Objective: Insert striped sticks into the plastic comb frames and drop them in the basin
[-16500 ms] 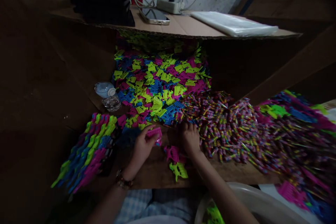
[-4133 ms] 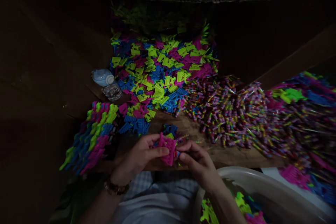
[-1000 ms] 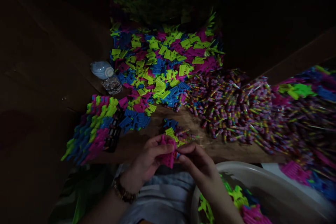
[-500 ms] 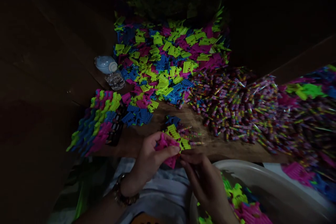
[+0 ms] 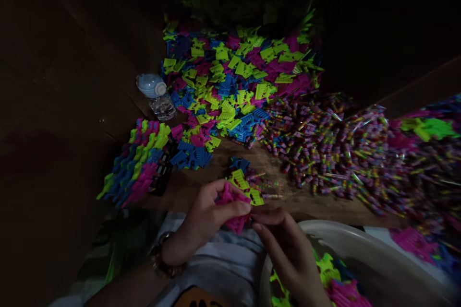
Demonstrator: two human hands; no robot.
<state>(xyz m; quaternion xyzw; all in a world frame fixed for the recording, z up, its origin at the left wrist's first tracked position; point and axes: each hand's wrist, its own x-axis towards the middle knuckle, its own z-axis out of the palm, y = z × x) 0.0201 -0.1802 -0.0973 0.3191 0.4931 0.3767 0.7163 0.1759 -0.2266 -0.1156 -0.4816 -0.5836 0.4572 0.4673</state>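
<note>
My left hand [image 5: 207, 218] is closed around a pink plastic comb-shaped piece [image 5: 230, 199] just above my lap, thumb pressed on its top. My right hand [image 5: 288, 249] meets it from the right, fingers pinched at the piece's lower right edge; what they pinch is too small to make out. Just beyond the hands a few loose green and blue pieces [image 5: 241, 178] lie on the wooden board [image 5: 216, 172] with some thin striped sticks.
A big heap of green, blue and pink plastic pieces [image 5: 234, 86] fills the back. Striped candy sticks [image 5: 324, 148] spread to the right. Stacked pieces [image 5: 139, 163] lie left, a water bottle [image 5: 156, 96] behind them. A white basin [image 5: 363, 254] with pieces sits lower right.
Both hands have drawn closer to my body with the pink piece; the view has tilted down and shifted, and the right hand's fingers have closed in on the piece's edge.
</note>
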